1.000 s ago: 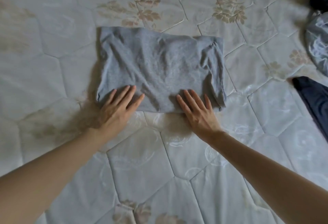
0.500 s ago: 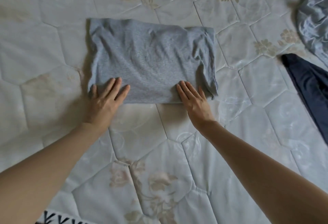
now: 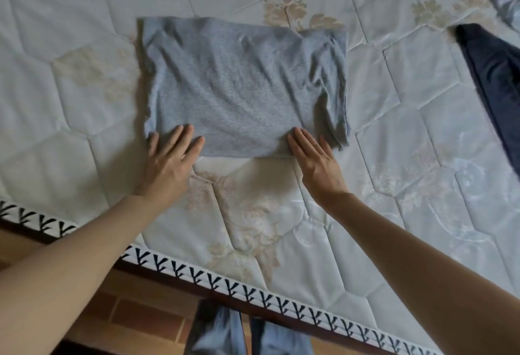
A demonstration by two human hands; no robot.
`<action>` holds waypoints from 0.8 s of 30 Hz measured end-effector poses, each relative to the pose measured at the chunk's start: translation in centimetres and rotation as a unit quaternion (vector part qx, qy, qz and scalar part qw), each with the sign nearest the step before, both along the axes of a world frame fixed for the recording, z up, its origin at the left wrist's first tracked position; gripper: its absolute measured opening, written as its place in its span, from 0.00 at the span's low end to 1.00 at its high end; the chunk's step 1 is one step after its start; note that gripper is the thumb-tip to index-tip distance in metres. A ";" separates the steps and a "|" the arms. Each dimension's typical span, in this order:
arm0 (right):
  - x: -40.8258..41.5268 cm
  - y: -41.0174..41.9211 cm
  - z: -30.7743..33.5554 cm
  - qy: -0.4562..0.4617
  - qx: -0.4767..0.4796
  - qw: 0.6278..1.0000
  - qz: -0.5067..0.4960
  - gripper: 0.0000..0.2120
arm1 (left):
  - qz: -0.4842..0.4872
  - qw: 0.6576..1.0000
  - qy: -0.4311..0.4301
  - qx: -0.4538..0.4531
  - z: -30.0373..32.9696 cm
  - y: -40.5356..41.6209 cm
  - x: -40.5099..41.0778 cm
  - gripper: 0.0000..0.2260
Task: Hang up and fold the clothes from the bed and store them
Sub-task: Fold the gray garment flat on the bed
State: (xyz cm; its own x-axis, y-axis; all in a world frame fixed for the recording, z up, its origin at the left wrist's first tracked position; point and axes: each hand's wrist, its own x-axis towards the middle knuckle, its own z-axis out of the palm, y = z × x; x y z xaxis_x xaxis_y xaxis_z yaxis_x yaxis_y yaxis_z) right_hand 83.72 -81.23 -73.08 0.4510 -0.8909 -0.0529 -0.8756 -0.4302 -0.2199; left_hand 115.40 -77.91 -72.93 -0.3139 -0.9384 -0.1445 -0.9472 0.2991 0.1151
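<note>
Folded grey garment lies flat on the bed, near its front edge. Left hand and right hand — fingers straight, grip unclosed — rest on its near edge.

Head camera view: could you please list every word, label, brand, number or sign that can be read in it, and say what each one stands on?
None: no readable text shows.
The folded grey garment under the left hand and right hand shows no print or tag.
The mattress carries only quilted floral patterns.
The mattress edge trim bears a repeating dark branch-like motif, not letters.
The dark blue garment shows no label.
</note>
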 end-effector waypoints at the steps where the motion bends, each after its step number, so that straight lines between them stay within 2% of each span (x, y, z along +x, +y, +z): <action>1: -0.1 0.2 0.1 -0.014 -0.011 1.000 -0.008 0.29 | 0.015 1.000 0.016 -0.003 0.4 0.1 0.0 0.24; 4: -0.7 0.0 0.7 -0.048 -0.039 0.996 -0.065 0.23 | 0.077 0.991 0.090 -0.054 1.5 -0.5 0.1 0.18; 8: -1.7 -1.0 1.9 -0.064 -0.058 0.973 -0.213 0.16 | 0.206 0.959 0.171 -0.097 2.2 -1.9 0.4 0.14; 12: -2.8 -2.1 2.2 -0.075 -0.024 0.933 -0.351 0.14 | 0.378 0.897 0.227 -0.022 2.0 -3.1 0.6 0.23; 14: -3.4 -2.4 2.1 -0.103 0.009 0.906 -0.409 0.14 | 0.428 0.871 0.242 -0.014 1.3 -3.3 1.6 0.22; 17: -4.1 -2.3 1.8 -0.166 0.042 0.891 -0.421 0.10 | 0.499 0.815 0.293 0.008 0.7 -3.2 3.0 0.23; 18: -4.2 -2.3 1.8 -0.181 0.048 0.887 -0.422 0.09 | 0.520 0.792 0.319 0.029 0.7 -3.0 3.2 0.22; 20: -4.2 -2.3 2.0 -0.202 0.066 0.874 -0.437 0.07 | 0.523 0.769 0.360 0.075 0.4 -2.6 3.4 0.10; 24: -4.8 -2.3 1.8 -0.226 0.116 0.823 -0.508 0.04 | 0.498 0.769 0.386 0.110 0.1 -1.7 4.4 0.12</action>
State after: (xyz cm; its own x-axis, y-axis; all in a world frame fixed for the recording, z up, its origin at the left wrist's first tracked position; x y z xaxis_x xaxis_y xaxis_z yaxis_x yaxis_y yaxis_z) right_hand 78.94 -83.54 -71.25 -0.4999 -0.8101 -0.3062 -0.5643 0.5729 -0.5944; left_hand 119.78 -79.57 -72.85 0.4729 -0.7480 -0.4657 -0.3179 -0.6378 0.7016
